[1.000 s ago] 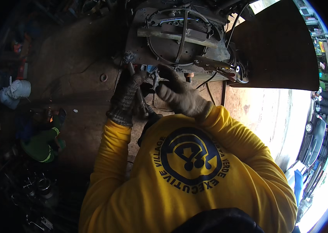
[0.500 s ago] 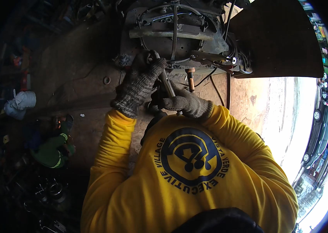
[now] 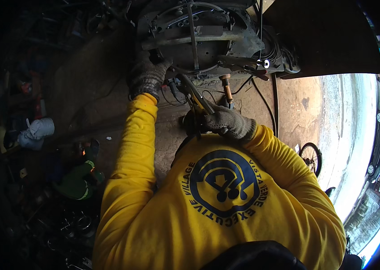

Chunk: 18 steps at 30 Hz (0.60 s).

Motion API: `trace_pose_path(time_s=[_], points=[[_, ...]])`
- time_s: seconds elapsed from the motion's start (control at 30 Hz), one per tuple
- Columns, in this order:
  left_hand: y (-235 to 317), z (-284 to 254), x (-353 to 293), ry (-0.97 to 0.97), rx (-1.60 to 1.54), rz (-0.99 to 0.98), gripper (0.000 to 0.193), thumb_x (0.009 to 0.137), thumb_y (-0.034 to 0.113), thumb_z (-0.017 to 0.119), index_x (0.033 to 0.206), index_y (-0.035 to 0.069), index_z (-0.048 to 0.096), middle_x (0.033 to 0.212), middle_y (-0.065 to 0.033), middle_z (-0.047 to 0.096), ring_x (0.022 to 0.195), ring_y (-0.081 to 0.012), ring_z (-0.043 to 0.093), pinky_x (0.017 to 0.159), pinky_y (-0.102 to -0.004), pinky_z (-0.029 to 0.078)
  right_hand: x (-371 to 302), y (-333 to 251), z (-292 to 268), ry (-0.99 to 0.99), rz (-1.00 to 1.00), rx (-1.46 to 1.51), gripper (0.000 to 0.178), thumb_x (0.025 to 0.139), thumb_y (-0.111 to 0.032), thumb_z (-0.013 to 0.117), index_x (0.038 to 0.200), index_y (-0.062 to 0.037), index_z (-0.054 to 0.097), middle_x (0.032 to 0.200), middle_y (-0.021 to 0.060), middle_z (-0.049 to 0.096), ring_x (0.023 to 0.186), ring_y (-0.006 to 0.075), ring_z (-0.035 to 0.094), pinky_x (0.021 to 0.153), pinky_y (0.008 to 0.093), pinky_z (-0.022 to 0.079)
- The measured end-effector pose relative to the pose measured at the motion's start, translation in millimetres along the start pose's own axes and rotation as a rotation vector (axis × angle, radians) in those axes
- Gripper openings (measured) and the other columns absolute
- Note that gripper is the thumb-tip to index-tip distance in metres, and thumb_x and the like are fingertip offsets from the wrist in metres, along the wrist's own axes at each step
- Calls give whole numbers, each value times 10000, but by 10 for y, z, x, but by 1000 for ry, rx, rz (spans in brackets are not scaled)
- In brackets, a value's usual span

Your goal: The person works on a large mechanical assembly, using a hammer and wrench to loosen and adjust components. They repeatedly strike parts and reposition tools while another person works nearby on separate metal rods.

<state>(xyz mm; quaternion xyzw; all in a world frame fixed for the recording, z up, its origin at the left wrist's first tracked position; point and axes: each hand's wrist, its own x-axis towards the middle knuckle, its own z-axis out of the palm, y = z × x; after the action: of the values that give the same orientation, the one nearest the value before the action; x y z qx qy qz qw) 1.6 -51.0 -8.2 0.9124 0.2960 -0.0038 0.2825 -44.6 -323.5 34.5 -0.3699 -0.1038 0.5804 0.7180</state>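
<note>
My right hand [image 3: 230,123], in a grey knit glove, is closed round a long metal hand tool [image 3: 194,94] with a yellowish strip along it. The tool slants up and left toward a dark metal assembly [image 3: 208,57]; its exact kind is unclear. My left hand [image 3: 148,76], gloved too, is at the assembly's near left corner. Its thumb reaches to the right and the fingers seem wrapped round the edge, partly lost in shadow. Below the assembly's front edge, right of the tool, hangs an orange-brown, handle-like cylinder [image 3: 227,87].
A round metal ring with a crossbar [image 3: 194,40] is on the assembly. Dark cables [image 3: 264,101] run down at the right, beside a large dark panel [image 3: 320,40]. At the left a person in green [image 3: 80,182] is low to the ground. A bicycle wheel [image 3: 310,158] stands at the right.
My left hand has let go of the tool and moved up and left to the assembly's corner. My right hand still holds the tool, slightly farther right. The view has shifted.
</note>
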Motion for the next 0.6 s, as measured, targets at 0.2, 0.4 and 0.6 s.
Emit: trace_pose_path(time_s=[0.2,0.4,0.6], points=[[207,-129,-116,22,168,7,770,833,518,795,1390,28,586,1377,-201,630,1290,-342,600,1098,-426,466,-16,-166,-4,62,-37,-139,888,932,-331,745,1617,-91,233,1171,96,665,1021,188,653,855,329,540],[46,-104,52,-108,116,55,598,866,551,740,1294,138,679,1425,-156,594,1345,-344,547,1121,-449,442,-28,-281,20,83,-51,-305,891,934,-360,735,1625,-86,243,1136,98,680,981,176,655,825,305,535],[215,-210,52,-238,101,-45,634,846,518,776,1299,86,674,1357,-172,654,1276,-350,608,1095,-437,466,-88,-135,-58,55,-138,-178,801,974,-302,710,1605,-82,268,1126,107,669,1024,229,676,894,397,571]])
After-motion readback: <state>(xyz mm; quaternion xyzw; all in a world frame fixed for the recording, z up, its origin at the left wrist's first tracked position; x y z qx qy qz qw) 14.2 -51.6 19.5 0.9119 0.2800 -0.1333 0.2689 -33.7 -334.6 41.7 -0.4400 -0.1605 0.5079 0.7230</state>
